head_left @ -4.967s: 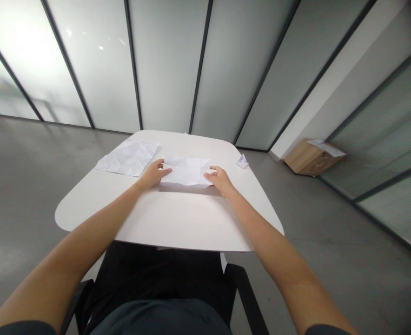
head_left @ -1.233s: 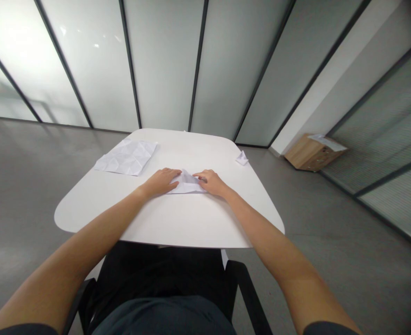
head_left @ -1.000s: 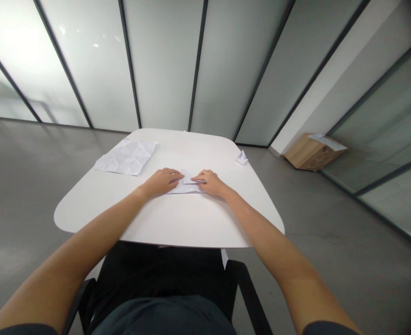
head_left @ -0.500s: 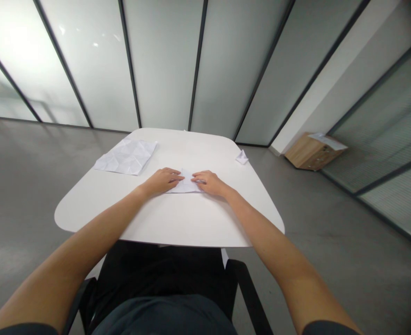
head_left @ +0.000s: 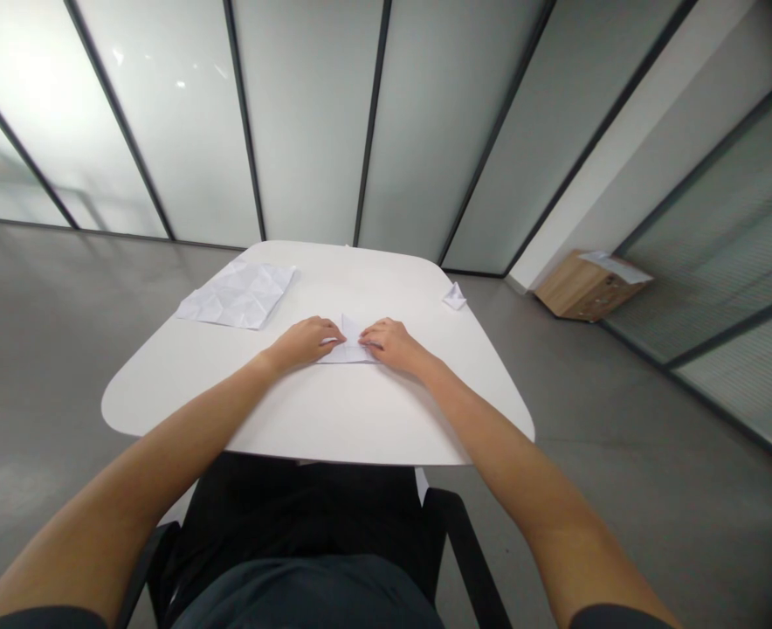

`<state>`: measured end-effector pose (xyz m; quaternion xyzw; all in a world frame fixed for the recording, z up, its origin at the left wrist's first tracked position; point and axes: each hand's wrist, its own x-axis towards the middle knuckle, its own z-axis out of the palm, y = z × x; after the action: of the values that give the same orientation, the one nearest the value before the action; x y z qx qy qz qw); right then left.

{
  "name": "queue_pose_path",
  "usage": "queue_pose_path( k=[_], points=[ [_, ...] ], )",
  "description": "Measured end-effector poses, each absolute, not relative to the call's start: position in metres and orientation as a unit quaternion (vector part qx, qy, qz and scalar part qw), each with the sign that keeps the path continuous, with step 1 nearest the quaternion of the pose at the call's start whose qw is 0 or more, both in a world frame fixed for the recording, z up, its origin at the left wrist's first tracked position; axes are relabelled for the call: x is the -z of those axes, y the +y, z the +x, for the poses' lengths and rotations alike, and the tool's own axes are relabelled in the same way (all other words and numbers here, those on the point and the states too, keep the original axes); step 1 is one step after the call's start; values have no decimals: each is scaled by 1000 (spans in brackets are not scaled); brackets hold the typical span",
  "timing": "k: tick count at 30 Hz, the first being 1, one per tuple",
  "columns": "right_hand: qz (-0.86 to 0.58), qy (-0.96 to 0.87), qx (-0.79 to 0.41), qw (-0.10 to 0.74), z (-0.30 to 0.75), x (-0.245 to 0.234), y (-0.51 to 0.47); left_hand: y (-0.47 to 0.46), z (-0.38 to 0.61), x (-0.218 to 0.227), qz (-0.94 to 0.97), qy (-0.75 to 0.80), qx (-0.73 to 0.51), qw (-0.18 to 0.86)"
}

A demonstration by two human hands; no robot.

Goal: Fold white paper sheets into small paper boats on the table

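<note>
A folded sheet of white paper (head_left: pixel 350 351) lies at the middle of the white table (head_left: pixel 360 411), with a small pointed flap standing up between my hands. My left hand (head_left: pixel 304 342) presses on its left side, and my right hand (head_left: pixel 389 342) presses on its right side. The fingertips of both hands rest on the paper and nearly meet. Part of the fold is hidden under my fingers. Farther left lies a creased, unfolded white sheet (head_left: pixel 237 294), out of reach of my fingers.
A small folded paper piece (head_left: pixel 454 297) sits near the table's far right edge. A low wooden cabinet (head_left: pixel 582 286) with papers on top stands on the grey floor (head_left: pixel 622 437) at right. Frosted glass panels stand behind the table.
The middle paper has gone from a wide sheet to a narrow folded shape with a pointed flap. My hands have moved closer together on it, and the view has settled.
</note>
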<state>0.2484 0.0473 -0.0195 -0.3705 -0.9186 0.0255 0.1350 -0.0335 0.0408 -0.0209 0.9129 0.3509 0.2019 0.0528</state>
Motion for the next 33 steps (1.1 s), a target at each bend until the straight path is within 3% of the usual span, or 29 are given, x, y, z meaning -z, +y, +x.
queue_pose_path(
  k=[15, 27, 33],
  points=[
    [-397, -912, -46, 92, 246, 7, 28, 42, -43, 15, 933, 320, -149, 74],
    [-382, -915, -78, 101, 252, 6, 30, 48, -55, 10, 905, 352, -162, 176],
    [-454, -880, -71, 120, 249, 8, 30, 48, -62, 5, 869, 389, -212, 220]
  ],
)
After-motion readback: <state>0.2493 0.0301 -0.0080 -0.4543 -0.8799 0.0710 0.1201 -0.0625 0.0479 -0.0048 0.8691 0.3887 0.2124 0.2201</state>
